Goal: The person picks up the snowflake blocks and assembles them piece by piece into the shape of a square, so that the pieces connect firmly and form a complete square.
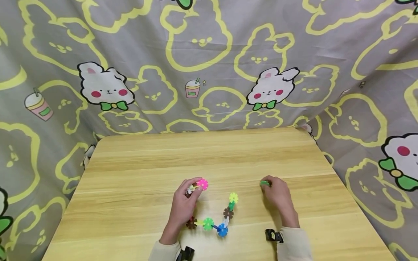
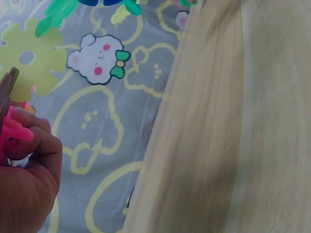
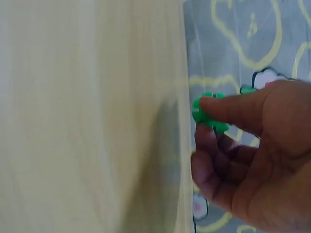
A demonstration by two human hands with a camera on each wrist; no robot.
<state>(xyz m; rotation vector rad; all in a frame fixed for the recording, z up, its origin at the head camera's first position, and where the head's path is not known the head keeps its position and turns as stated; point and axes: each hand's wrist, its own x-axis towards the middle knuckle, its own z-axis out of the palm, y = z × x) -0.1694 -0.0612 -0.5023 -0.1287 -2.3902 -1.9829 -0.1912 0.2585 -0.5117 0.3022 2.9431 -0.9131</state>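
Observation:
My left hand grips one end of a chain of interlocking notched plastic discs, with a pink disc showing past the fingertips. From there the chain bends round in a U through a light green disc, a blue disc and a brown disc to a yellow disc at its other end. Part of the chain is hidden behind the left hand. Off to the right, my right hand pinches a loose green disc between thumb and fingers, apart from the chain.
A wood-grain table lies under both hands. Behind it and along both sides hangs a grey curtain with rabbit prints. Black straps sit at the wrists, below light sleeves.

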